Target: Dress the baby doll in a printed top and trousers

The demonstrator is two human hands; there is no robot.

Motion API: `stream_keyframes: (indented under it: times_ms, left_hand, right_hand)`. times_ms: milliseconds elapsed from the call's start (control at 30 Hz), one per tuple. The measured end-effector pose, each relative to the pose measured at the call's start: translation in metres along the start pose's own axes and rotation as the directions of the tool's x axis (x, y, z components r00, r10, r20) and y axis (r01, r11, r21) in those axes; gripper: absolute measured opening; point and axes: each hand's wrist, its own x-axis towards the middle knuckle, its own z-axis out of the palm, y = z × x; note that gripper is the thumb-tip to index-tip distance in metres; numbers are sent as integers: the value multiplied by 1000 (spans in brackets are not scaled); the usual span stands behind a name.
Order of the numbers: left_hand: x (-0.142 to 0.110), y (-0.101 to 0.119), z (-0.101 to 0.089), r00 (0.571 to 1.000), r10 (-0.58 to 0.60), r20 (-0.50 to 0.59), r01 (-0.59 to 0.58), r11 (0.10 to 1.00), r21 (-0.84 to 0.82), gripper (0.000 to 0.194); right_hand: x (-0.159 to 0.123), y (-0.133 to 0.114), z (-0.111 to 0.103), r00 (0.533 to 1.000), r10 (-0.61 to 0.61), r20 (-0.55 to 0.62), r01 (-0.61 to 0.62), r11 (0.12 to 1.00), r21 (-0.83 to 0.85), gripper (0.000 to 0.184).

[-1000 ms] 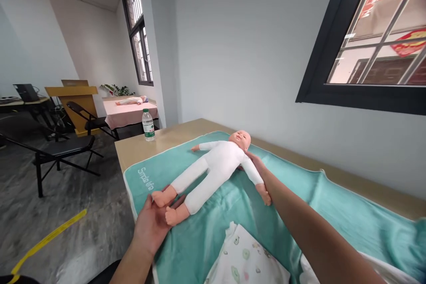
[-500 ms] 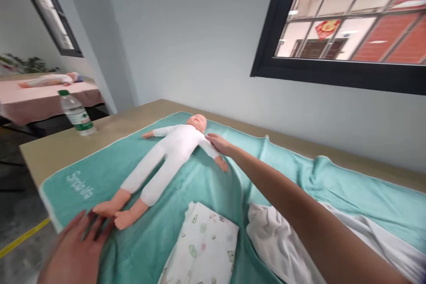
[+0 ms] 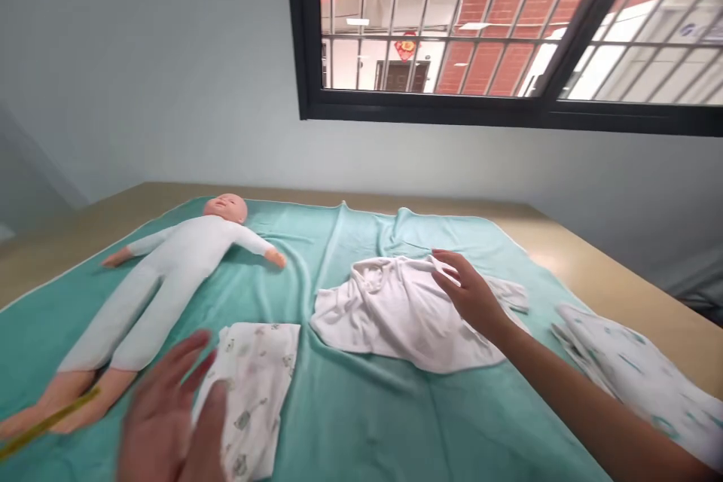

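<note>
My right hand (image 3: 470, 292) is over the crumpled white shirt (image 3: 404, 320), its fingers apart; whether the fingertips touch the cloth I cannot tell. My left hand (image 3: 172, 418), smeared by motion, is in front of a folded white cloth with a green print (image 3: 263, 373) and hides part of it. Its fingers are spread and nothing shows in them. On the left lies a baby doll (image 3: 181, 256) on its back, in a white body suit, with arms stretched out and bare feet. All of these rest on a green blanket (image 3: 373, 422).
A second printed white cloth (image 3: 638, 369) lies folded at the right, partly behind my right forearm. The wooden tabletop (image 3: 556, 241) shows around the blanket. A wall and a barred window (image 3: 452, 22) stand behind the table.
The view has turned to the right. My right hand has left the doll's arm and is now over the white shirt. My left hand has moved from the doll's feet to the folded printed cloth.
</note>
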Motion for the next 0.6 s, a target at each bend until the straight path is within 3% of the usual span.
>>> stream_keyframes:
  times_ms: [67,167,233,300,433,533,600]
  left_hand:
    - [-9,36,38,996,-38,83,39,999,-18,37]
    - [-20,74,90,908,-15,419,-7,999,50,26]
    - [-22,90,118,829,35,558,-158,972,173,29]
    - [-23,103,142,750,77,657,-347,892,291,31]
    - [-29,132,192,657,95,748,-517,779,354,33]
    - [-36,148,232,634,138,761,-540,783,307,31]
    - [-38,154,258,642,203,739,-547,797,257,29]
  right_hand:
    - [-25,21,-22,998,2,-60,-9,993,-122,35]
    - [-59,54,-49,994,-16,-106,-31,906,-421,38]
    - [-75,71,-64,996,16,-88,-63,819,-571,40]
    - [-86,80,-76,997,69,-28,-70,759,-648,40]
    - [-96,79,-88,992,101,77,-23,735,-677,38]
    - [-97,78,-91,992,118,49,-56,746,-663,43]
    - [-95,81,-95,990,144,1,-108,743,-660,45]
